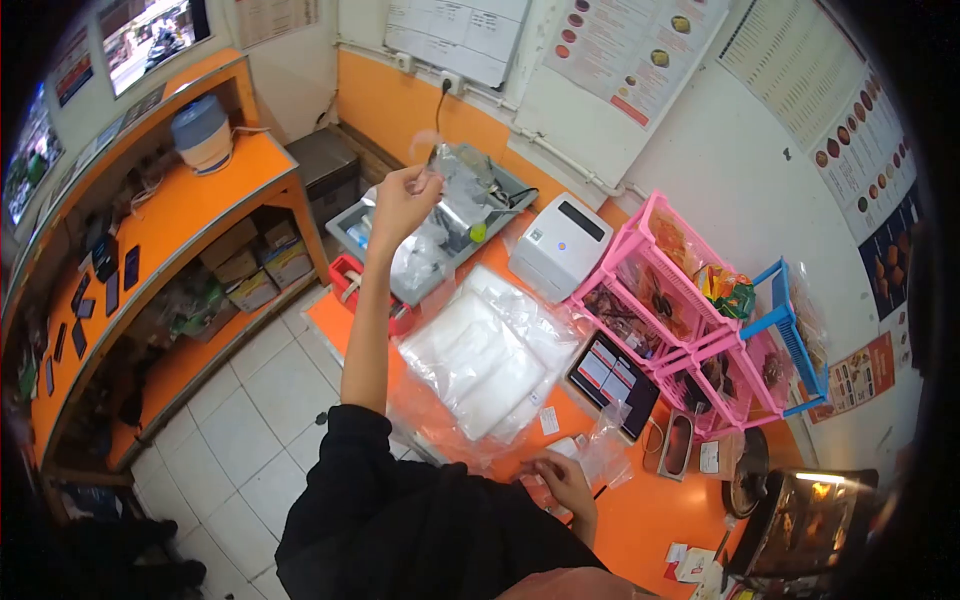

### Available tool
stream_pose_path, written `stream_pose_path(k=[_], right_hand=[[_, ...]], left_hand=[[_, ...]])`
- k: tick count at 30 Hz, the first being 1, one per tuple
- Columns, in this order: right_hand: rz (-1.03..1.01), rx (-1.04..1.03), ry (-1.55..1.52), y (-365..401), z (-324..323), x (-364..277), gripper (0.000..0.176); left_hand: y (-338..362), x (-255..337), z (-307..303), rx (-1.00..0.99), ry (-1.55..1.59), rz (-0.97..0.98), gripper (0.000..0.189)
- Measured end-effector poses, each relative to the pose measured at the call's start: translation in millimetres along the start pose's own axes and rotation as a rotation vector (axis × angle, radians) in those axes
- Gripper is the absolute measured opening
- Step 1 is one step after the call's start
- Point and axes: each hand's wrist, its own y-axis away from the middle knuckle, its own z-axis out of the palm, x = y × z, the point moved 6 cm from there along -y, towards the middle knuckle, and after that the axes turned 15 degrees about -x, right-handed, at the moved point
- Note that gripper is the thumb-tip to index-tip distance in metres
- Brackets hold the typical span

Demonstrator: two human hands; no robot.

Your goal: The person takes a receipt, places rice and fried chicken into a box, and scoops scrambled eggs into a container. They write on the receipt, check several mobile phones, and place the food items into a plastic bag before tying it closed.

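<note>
My left hand is raised over the near edge of a grey tray, its fingers pinched on a piece of clear plastic. Clear bags and tools lie in the tray. Lower down, my right hand rests at the orange table beside a crumpled clear bag, its fingers curled; what they hold is too unclear to name. Between the hands lies a stack of clear plastic bags.
A white printer, a tablet, pink racks and a blue basket stand along the wall. A red tape holder is at the table's left edge. An orange shelf holds phones.
</note>
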Motion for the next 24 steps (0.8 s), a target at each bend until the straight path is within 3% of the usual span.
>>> stream_pose_path(k=[3,5,6,7,8,10,11,15,18,21,24], right_hand=[[-0.259,-0.107,0.3,-44,13,-47,0.016],[-0.363,-0.042,0.132,-77,34,-91,0.015],[-0.477,-0.059,0.088,-97,44,-99,0.024],[-0.493,-0.108,-0.133,-118,58,-102,0.047],[-0.5,-0.225,-0.356,-130,75,-103,0.055],[-0.439,-0.473,-0.81,-150,120,-106,0.072],[-0.382,-0.508,-0.843,-154,143,-109,0.085],[-0.492,-0.76,-0.575,-150,245,-117,0.07],[-0.079,-0.86,-0.607,-147,327,-85,0.046],[0.027,-0.97,-0.596,-144,398,-65,0.03],[0.012,-1.077,-0.518,-150,457,-57,0.026]], left_hand=[[62,36,-6,-0.093,0.154,0.05,0.031],[112,56,-14,-0.023,0.221,-0.032,0.028],[137,64,-18,0.023,0.25,-0.069,0.027],[162,67,-26,0.097,0.233,-0.072,0.025],[189,64,-37,0.175,0.211,-0.071,0.023],[251,60,-49,0.327,0.174,-0.083,0.02],[283,59,-53,0.407,0.16,-0.089,0.021],[413,57,-65,0.674,0.134,-0.246,0.038],[485,71,-74,0.846,0.13,-0.298,0.035],[543,84,-93,1.053,0.031,-0.347,0.03],[590,86,-122,1.133,0.321,-0.031,0.026]])
